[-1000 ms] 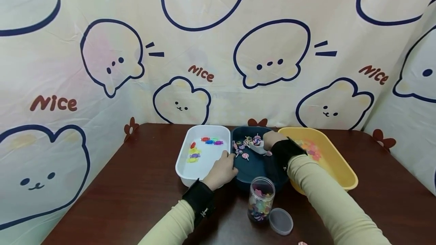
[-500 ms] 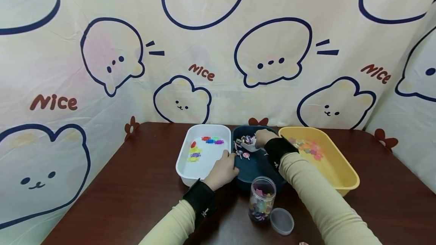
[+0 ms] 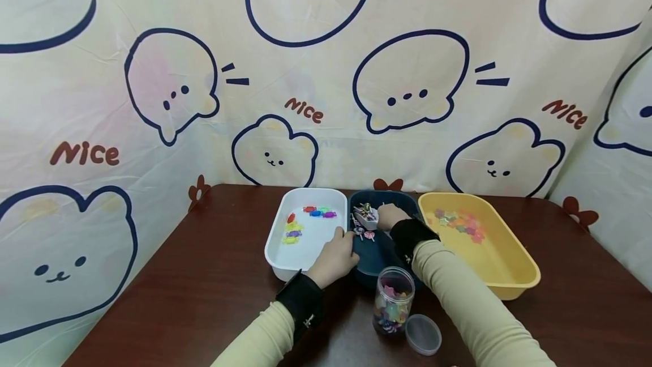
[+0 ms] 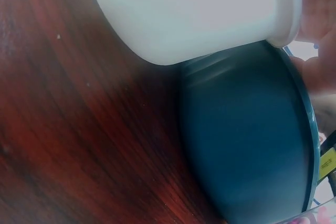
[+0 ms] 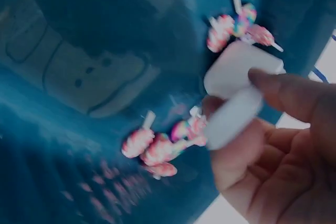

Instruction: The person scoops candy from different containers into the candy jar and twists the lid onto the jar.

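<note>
My right hand [image 3: 391, 217] holds a small white scoop [image 5: 241, 69] by its handle, low inside the dark blue tray [image 3: 374, 256]. Several miniature lollipops [image 5: 157, 148] with swirled heads lie around the scoop in the right wrist view; in the head view some are in it. My left hand [image 3: 333, 256] grips the adjoining rims of the white tray [image 3: 272, 239] and the blue tray at their near ends. In the left wrist view its fingers [image 4: 317, 61] show only partly, at the right edge, over the rims.
Colourful candy-shaped pieces [image 3: 292, 231] lie in the white tray. At the right, a yellow tray [image 3: 509, 259] holds translucent pastel pieces [image 3: 466, 224]. A clear jar [image 3: 393, 302] of mixed small pieces stands in front of the blue tray, its lid [image 3: 424, 335] beside it.
My right hand has moved left with the scoop across the blue tray, and lollipops have gathered in the scoop and by the left wall. The left hand has kept its place.
</note>
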`<state>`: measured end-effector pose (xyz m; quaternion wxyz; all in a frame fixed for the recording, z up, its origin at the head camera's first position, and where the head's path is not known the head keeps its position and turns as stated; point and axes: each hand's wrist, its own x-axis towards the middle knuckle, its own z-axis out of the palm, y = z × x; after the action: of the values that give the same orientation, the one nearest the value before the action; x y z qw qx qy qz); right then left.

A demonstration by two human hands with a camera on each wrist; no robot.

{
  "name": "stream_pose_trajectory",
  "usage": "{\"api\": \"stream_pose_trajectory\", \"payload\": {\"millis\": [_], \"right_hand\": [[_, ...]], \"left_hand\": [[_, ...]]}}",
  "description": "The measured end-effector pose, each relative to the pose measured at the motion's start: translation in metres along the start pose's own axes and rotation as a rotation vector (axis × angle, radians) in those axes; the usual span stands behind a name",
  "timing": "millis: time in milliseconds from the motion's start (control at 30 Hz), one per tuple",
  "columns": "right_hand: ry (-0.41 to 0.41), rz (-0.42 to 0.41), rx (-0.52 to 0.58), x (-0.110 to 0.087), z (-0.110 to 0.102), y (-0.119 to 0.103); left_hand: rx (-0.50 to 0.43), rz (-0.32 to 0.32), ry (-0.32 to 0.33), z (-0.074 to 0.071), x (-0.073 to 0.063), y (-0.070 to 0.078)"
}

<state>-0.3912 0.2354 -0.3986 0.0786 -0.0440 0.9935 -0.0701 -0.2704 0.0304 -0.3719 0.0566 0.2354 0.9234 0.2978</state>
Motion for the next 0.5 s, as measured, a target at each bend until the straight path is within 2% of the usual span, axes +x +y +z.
{"api": "stream_pose_trajectory", "payload": {"millis": [133, 200, 267, 333, 500], "right_hand": [[0.056, 0.016, -0.034, 0.078, 0.071, 0.063], [0.040, 0.038, -0.021, 0.104, 0.092, 0.088], [0.002, 0.064, -0.006, 0.113, 0.101, 0.101], [0.002, 0.066, -0.015, 0.117, 0.106, 0.110], [-0.013, 0.039, -0.029, 0.105, 0.105, 0.117]], "left_hand": [[-0.001, 0.000, 0.006, 0.001, -0.001, 0.001], [-0.001, -0.004, 0.006, 0.003, 0.000, 0.002], [-0.003, -0.013, 0.004, 0.004, 0.000, 0.003], [0.003, -0.018, 0.008, 0.005, 0.001, 0.003], [0.005, -0.009, 0.018, 0.005, -0.002, 0.006]]}}
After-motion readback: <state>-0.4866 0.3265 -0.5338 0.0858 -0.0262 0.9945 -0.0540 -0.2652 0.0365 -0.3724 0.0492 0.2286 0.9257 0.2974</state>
